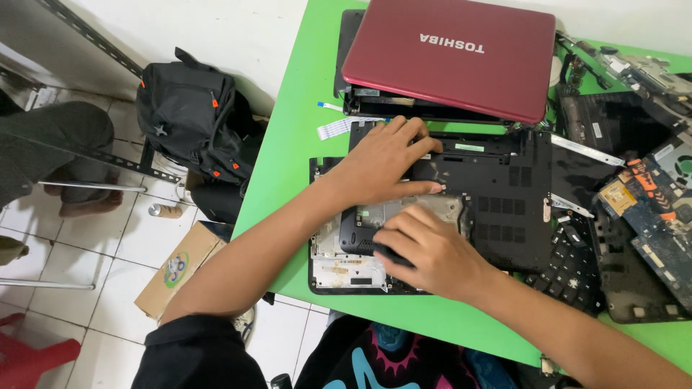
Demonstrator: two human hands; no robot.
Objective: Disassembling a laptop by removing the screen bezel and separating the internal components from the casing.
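Right hand [425,248] curls around a small dark part at the near edge of the black laptop base [497,209]; left hand [382,162] lies spread flat just beyond it, pressing the base onto the green table [288,122].

Prying hard here could crack the plastic or tear the white ribbon cable [342,127] left of the flat hand. The opened bay beneath the grip shows bare grey metal; the cardboard box [176,270] on the floor hides its contents.

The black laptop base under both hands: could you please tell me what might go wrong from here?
1. The black laptop base overhangs the green table edge near the right hand; pressure could tip it.
2. The left hand might snag the white ribbon cable beside it.
3. The red laptop rests unevenly on parts and could slide.
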